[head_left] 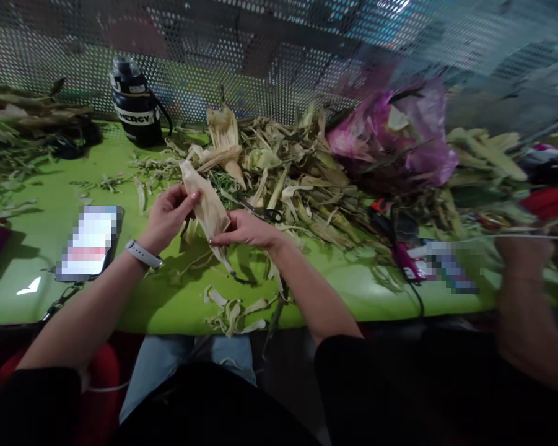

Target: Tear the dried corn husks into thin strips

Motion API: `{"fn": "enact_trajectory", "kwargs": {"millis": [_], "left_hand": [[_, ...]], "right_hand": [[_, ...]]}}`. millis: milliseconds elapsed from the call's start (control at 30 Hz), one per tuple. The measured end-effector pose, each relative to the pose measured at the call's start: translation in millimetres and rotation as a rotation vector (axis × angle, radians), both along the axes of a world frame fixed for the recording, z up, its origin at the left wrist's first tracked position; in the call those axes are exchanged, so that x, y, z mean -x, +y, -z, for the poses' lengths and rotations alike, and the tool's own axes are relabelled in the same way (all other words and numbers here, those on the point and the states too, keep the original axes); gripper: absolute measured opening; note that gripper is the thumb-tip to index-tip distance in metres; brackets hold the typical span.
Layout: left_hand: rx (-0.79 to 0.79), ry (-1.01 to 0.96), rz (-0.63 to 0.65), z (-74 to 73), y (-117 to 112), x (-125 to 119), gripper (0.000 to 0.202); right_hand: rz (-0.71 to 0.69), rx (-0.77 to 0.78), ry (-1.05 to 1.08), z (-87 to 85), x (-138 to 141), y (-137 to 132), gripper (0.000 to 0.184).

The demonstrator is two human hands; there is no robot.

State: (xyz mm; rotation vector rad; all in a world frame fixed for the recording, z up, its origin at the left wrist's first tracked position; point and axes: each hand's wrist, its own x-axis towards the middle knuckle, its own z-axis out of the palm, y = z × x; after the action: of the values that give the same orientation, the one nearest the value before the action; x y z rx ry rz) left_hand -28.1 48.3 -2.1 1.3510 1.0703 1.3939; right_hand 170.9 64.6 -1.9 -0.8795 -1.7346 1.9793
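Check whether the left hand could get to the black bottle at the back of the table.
Probably yes: only green table and loose scraps lie between the left hand and the black bottle, but that hand is busy pinching a husk.

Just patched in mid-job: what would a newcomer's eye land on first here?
First the bright green table, and at its near middle the left hand and right hand pinching one pale husk between them. Behind them a big heap of husks sprawls across the table's far side, with a pink plastic bag on its right end. A black bottle stands at the back left.
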Motion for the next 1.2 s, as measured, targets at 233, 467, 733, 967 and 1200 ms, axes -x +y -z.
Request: {"fn": "enact_trajectory", "kwargs": {"millis": [233, 467, 733, 967, 1200], "left_hand": [[-0.056, 0.3, 0.004, -1.0, -8.2, -1.5, 0.033], [-0.004, 0.152, 0.032, -0.3, -6.8, -4.5, 0.032], [0.112, 0.211, 0.138, -6.6, -4.2, 10.0, 0.036], [-0.155, 0.446, -0.024, -9.0, -13.0, 0.2, 0.045], [0.136, 0.119, 0.236, 2.5, -6.2, -0.4, 0.032]], "right_hand": [[0.318, -0.228, 0.082, 5.7, 7.7, 3.9, 0.047], [0.448, -0.367, 0.014, 1.4, 2.0, 11.3, 0.043], [0.598, -0.31, 0.06, -2.3, -6.5, 16.6, 0.044], [0.517, -0.297, 0.088, -2.0, -2.3, 12.6, 0.045], [0.385, -0.16, 0.078, 0.5, -4.9, 13.7, 0.048]]}}
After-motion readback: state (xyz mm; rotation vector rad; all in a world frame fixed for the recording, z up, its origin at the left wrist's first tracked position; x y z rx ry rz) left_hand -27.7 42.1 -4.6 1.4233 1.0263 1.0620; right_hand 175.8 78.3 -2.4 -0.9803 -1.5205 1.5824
